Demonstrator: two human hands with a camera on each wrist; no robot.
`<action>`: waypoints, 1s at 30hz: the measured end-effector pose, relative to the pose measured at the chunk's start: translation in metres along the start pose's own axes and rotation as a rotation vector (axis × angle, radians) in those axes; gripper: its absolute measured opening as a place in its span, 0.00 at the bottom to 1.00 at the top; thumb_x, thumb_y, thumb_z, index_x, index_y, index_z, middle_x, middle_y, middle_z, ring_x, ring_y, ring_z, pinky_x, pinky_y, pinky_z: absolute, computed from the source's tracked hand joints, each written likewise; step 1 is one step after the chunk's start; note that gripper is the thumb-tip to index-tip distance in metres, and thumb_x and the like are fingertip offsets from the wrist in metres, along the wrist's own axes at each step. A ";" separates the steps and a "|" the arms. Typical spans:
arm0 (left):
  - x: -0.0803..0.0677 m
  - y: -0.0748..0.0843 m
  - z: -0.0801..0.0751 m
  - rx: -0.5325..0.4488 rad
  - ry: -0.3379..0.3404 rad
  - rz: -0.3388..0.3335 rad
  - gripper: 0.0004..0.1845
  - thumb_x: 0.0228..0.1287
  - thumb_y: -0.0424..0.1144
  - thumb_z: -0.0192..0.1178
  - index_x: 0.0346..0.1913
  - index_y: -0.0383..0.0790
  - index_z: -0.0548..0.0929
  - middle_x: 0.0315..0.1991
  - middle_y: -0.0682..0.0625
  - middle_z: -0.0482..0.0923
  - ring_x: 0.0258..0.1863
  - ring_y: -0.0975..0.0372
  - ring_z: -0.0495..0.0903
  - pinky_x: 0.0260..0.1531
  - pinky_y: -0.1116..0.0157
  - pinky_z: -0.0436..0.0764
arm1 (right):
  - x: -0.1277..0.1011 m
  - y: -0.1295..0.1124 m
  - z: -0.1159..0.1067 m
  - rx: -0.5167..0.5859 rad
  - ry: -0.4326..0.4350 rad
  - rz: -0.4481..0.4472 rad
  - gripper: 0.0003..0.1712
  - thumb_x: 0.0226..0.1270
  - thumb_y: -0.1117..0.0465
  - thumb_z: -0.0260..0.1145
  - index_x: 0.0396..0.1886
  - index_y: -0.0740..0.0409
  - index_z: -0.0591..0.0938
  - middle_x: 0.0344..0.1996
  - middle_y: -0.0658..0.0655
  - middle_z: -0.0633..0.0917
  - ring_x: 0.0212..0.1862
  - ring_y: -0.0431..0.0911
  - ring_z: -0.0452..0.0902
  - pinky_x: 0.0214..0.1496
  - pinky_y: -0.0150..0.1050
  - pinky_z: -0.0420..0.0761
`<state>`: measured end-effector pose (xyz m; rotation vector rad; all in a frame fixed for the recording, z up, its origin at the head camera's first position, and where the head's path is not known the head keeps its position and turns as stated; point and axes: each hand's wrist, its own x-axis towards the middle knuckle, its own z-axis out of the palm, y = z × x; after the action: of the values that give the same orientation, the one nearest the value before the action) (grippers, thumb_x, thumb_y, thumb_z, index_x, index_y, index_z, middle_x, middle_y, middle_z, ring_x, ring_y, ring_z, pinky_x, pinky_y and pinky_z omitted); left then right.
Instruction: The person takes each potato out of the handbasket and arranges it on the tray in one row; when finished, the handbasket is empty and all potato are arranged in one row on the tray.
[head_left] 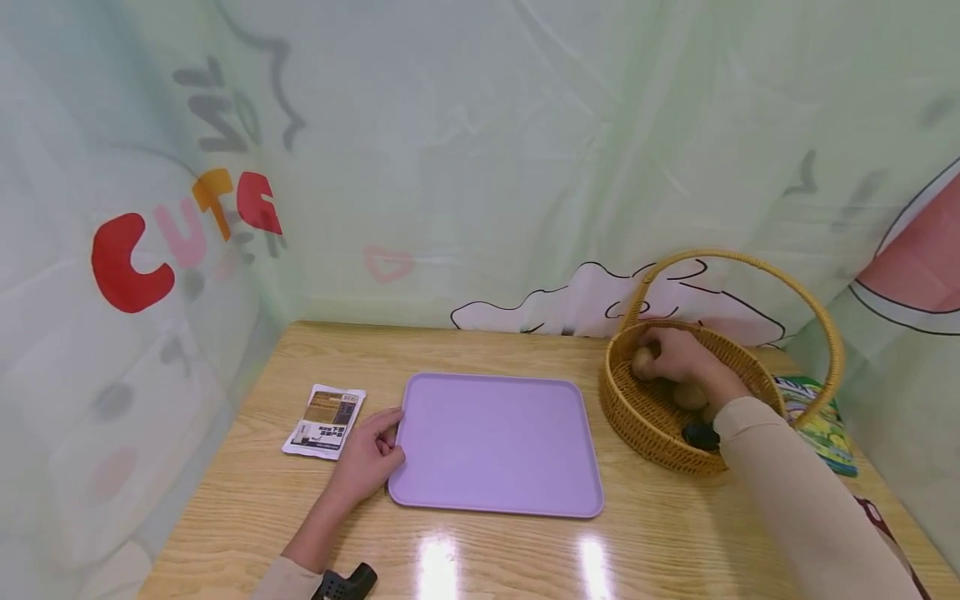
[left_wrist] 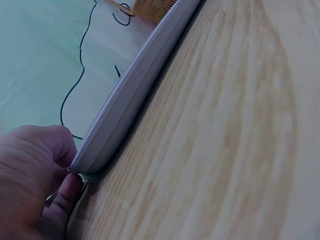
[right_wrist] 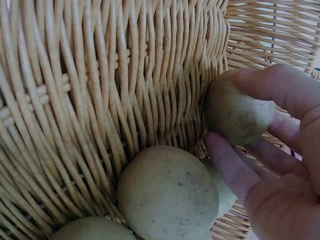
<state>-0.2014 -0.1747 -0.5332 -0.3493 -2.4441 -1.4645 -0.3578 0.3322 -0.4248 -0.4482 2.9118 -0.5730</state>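
My left hand (head_left: 366, 458) pinches the left rim of a shallow purple tray (head_left: 495, 442) lying flat on the table. In the left wrist view, the thumb sits under the tray edge and a bent finger rests against its rim. Inside a wicker basket (head_left: 628, 425) on the right, my right hand (head_left: 686, 360) holds a round, speckled tan potato (right_wrist: 235, 110) between thumb and fingers. Close beneath that hand, several more potatoes (right_wrist: 169, 192) lie against the woven wall. The forearm partly covers the basket's contents.
An arched handle (head_left: 813, 312) rises over the basket. A dark object (head_left: 701, 435) lies inside near its front rim. Behind the basket's right side is a green packet (head_left: 825, 433). A white-and-brown packet (head_left: 324, 422) lies left of the tray. A printed curtain (head_left: 465, 167) hangs behind the table.
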 end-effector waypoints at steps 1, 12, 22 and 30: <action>0.000 0.000 0.000 -0.001 -0.002 0.002 0.31 0.41 0.20 0.61 0.56 0.26 0.79 0.43 0.44 0.78 0.25 0.65 0.72 0.22 0.72 0.75 | -0.001 0.001 0.000 -0.005 0.005 -0.003 0.30 0.54 0.56 0.72 0.54 0.68 0.77 0.47 0.66 0.80 0.44 0.57 0.73 0.50 0.57 0.73; -0.001 0.002 0.002 0.007 -0.010 -0.003 0.31 0.40 0.21 0.61 0.57 0.26 0.79 0.43 0.43 0.78 0.25 0.66 0.73 0.23 0.72 0.76 | -0.009 -0.003 -0.017 -0.005 0.072 -0.039 0.30 0.51 0.59 0.73 0.53 0.70 0.79 0.53 0.67 0.79 0.51 0.58 0.72 0.51 0.52 0.72; -0.002 0.001 0.001 0.011 0.007 0.006 0.31 0.40 0.21 0.61 0.56 0.26 0.80 0.44 0.43 0.79 0.24 0.66 0.73 0.22 0.72 0.76 | -0.032 -0.026 -0.036 -0.029 0.087 -0.035 0.33 0.55 0.57 0.72 0.60 0.65 0.76 0.53 0.68 0.79 0.50 0.59 0.72 0.51 0.57 0.72; -0.002 0.003 0.000 0.005 0.007 -0.004 0.31 0.41 0.21 0.60 0.56 0.25 0.79 0.48 0.40 0.79 0.24 0.66 0.73 0.22 0.74 0.75 | -0.048 -0.050 -0.040 -0.031 0.146 -0.088 0.34 0.52 0.58 0.74 0.61 0.61 0.77 0.49 0.62 0.82 0.48 0.55 0.75 0.47 0.52 0.74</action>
<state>-0.1988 -0.1732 -0.5319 -0.3384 -2.4440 -1.4579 -0.3072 0.3165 -0.3650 -0.5642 3.0558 -0.5970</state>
